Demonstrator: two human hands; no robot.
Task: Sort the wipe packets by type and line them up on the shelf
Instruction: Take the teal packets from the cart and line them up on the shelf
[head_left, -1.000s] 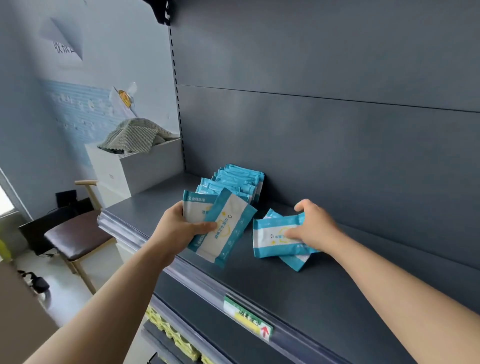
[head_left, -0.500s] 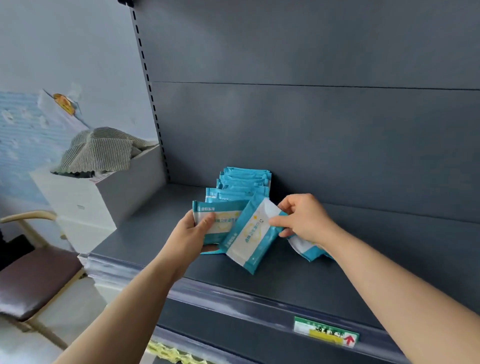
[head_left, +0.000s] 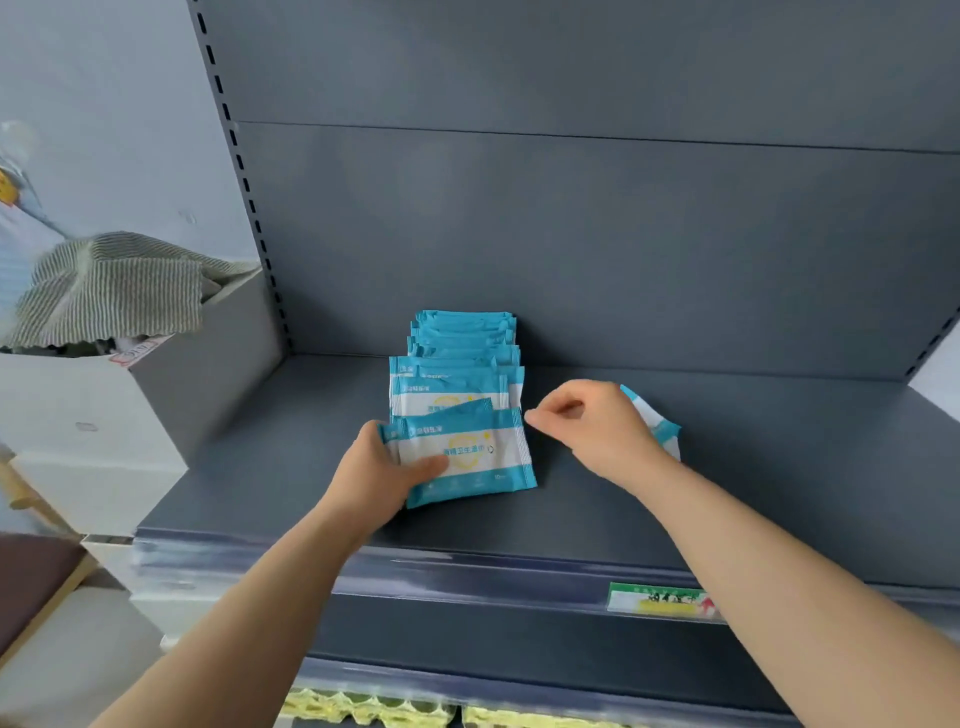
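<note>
A row of teal-and-white wipe packets (head_left: 462, 353) runs from the back wall toward the front on the dark grey shelf (head_left: 727, 493). My left hand (head_left: 382, 475) grips a small stack of the same packets (head_left: 483, 454) by its left edge, at the front end of the row. My right hand (head_left: 592, 426) hovers just right of that stack, fingers curled with thumb and forefinger close together, holding nothing. Behind my right hand lie loose packets (head_left: 657, 423), mostly hidden by it.
A white box (head_left: 104, 415) topped with a striped cloth (head_left: 114, 286) stands left of the shelf upright. A green-and-yellow price label (head_left: 660, 600) sits on the shelf's front rail. Yellow goods (head_left: 374, 709) show on the shelf below.
My left hand brought its packets down to the front of the row and squared them. My right hand let go of the tilted packet it pinched. The view swung left-to-centre on the shelf.
</note>
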